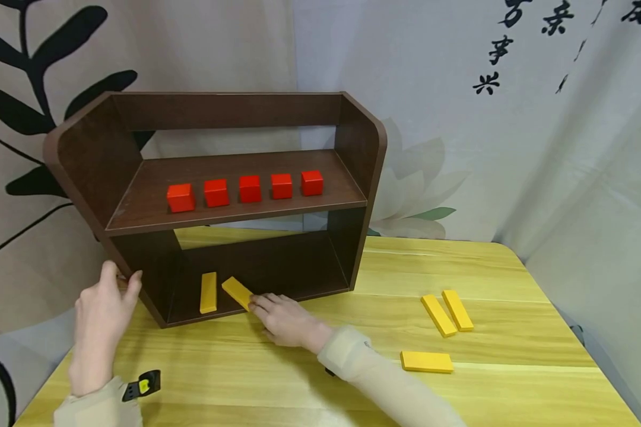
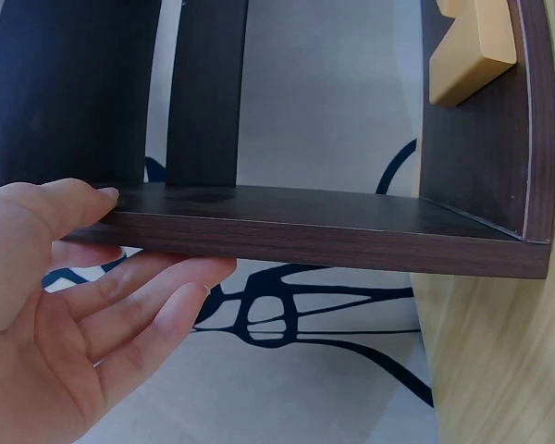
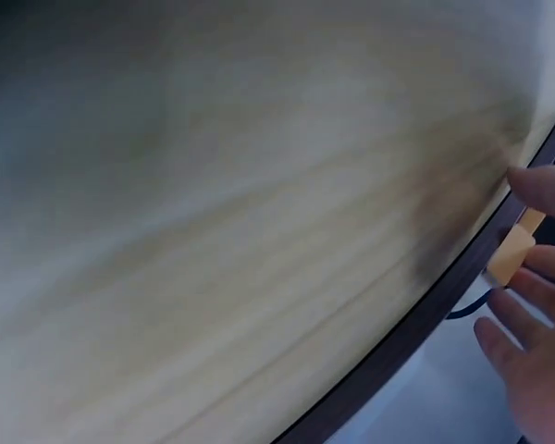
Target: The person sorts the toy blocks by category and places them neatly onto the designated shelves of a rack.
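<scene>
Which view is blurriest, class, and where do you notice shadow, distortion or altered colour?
Right wrist view: blurriest, the yellow woodgrain table smeared, top left corner dark, the edge of the dark brown woodgrain shelf appearing curved; head view: sharp, a soft shadow on the table beside the right cream sleeve; left wrist view: clear, a yellow rectangular block looking tan.

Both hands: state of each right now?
Left hand: closed, holding the side of the brown shelf unit.
Right hand: at a slanted yellow block; whether it grips cannot be told.
</scene>
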Available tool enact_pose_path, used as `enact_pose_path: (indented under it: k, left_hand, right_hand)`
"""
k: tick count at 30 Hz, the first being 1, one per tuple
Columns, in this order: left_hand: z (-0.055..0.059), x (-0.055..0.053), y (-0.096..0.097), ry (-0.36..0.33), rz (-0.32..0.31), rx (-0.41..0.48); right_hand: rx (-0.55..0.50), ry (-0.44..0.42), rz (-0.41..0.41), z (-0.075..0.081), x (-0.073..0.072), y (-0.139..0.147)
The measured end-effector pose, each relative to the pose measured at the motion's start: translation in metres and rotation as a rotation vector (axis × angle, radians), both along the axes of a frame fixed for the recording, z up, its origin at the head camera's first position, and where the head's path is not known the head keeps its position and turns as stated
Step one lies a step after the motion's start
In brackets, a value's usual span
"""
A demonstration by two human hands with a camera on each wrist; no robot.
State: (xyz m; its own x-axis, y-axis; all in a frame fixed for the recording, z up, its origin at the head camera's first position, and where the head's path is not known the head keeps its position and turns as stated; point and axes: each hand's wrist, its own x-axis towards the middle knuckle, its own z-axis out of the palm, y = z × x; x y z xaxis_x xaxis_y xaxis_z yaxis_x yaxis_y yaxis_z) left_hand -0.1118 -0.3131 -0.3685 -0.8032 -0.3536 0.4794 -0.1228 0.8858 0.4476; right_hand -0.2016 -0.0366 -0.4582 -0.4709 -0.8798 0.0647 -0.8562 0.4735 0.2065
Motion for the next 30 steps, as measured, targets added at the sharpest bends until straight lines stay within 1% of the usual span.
enact_pose_path:
  k: [4,8,11,20,30]
  left_hand:
    - [-0.001,0.0,-0.001,0.005,0.0,-0.004]
    - [-0.001,0.001,0.0,0.0,-0.003,-0.003]
    - [-0.001,0.001,0.0,-0.007,-0.001,-0.001]
    - [-0.001,0.0,0.0,0.012,-0.003,-0.003]
    - [0.0,0.0,0.0,0.002,0.0,-0.008]
  right_hand:
    - [-0.029,0.002,-0.024,0.0,0.003,-0.009]
    - [-0.046,-0.015,-0.042,0.0,0.004,-0.017]
    - [-0.038,-0.043,-0.061,0.0,0.005,-0.023]
    - [0.011,-0.142,-0.115,0.003,0.012,-0.034]
    - [0.024,-0.157,-0.145,0.003,0.016,-0.039]
